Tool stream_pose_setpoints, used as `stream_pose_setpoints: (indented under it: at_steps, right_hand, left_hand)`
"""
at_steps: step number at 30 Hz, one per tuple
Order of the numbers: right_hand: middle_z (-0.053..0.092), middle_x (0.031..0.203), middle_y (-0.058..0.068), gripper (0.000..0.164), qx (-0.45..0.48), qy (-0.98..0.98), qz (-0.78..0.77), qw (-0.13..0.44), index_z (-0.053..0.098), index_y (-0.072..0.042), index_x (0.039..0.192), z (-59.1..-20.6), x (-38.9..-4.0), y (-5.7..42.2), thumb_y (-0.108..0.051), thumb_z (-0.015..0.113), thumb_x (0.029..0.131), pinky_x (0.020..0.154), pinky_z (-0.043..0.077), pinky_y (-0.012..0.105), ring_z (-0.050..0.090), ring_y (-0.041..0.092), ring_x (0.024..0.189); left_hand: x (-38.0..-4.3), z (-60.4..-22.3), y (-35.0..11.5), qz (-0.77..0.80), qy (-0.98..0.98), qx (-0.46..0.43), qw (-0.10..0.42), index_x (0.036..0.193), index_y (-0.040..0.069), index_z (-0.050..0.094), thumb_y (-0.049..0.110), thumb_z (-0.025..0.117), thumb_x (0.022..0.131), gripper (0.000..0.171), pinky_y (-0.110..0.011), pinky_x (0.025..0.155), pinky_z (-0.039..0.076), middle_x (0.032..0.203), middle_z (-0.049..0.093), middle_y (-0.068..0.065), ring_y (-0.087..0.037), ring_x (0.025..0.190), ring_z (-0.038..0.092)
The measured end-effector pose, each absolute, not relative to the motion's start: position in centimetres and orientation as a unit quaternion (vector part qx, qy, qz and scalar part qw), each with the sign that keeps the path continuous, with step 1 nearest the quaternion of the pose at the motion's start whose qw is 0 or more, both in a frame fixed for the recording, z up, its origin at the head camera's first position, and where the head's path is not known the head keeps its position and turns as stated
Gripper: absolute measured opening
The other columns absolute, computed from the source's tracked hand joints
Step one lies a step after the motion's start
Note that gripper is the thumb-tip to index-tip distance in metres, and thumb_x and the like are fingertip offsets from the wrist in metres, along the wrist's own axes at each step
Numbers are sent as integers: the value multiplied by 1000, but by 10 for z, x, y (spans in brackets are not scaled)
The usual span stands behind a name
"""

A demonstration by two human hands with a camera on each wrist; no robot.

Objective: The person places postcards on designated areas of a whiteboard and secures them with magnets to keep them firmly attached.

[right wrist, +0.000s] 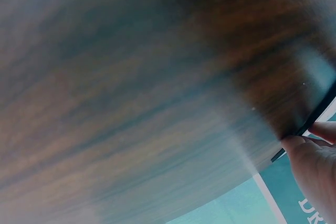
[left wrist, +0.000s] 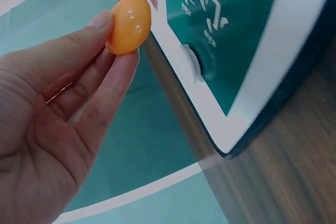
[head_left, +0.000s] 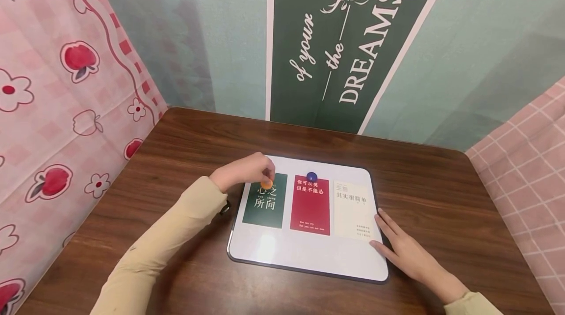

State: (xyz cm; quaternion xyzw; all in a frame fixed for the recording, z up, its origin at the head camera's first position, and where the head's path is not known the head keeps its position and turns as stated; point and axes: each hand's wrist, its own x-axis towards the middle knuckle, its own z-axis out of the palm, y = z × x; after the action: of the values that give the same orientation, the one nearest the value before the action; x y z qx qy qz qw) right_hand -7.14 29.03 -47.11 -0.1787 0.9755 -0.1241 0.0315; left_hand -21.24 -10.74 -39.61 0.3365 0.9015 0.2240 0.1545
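Note:
My left hand (head_left: 255, 168) pinches a glossy orange round magnet (left wrist: 130, 24) between thumb and fingertips. It is above the upper part of a green card (head_left: 263, 212), held off the board in the left wrist view. That card lies on a whiteboard (head_left: 304, 258) with a dark rim. A white round magnet (left wrist: 189, 64) sits at the card's edge in the left wrist view. A blue magnet (head_left: 312, 176) is at the top of the red card (head_left: 310, 209). My right hand (head_left: 408, 253) rests against the board's right edge, fingers extended, near a white card (head_left: 353, 214).
The whiteboard lies on a brown wooden table (head_left: 198, 133). Behind it hangs a green cloth with printed letters (head_left: 375, 45). Patterned pink cloths hang at the left (head_left: 53, 109) and right (head_left: 538, 158).

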Motion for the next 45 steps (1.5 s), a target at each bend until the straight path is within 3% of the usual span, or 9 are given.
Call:
stream_pose_setpoints:
  at_steps: [11, 25, 45]
  right_hand:
    - [24, 146, 23, 71, -179, 975, -125, 32, 33, 2, 140, -471, -71, 290, -46, 53, 90, 89, 41, 54, 40, 42, 123]
    - [24, 147, 22, 73, -173, 976, -125, 40, 33, 1, 140, -469, -72, 289, -48, 52, 90, 90, 41, 54, 40, 42, 124]
    - [24, 146, 23, 72, -180, 975, -127, 37, 33, 2, 140, -467, -78, 292, -46, 52, 91, 88, 42, 53, 42, 41, 122]
  left_hand:
    - [-214, -394, -91, 215, 903, 337, 160, 80, 13, 69, 13, 74, 78, 5, -23, 67, 49, 76, 63, 5, -13, 72, 56]
    - [-215, -391, -74, 227, 890, 357, 172, 92, 6, 71, 11, 73, 79, 15, -22, 69, 49, 81, 64, 3, -14, 76, 57]
    - [-221, -396, -45, 242, 885, 353, 183, 88, 10, 71, 15, 73, 79, 11, -17, 68, 48, 80, 64, 5, -12, 76, 57]
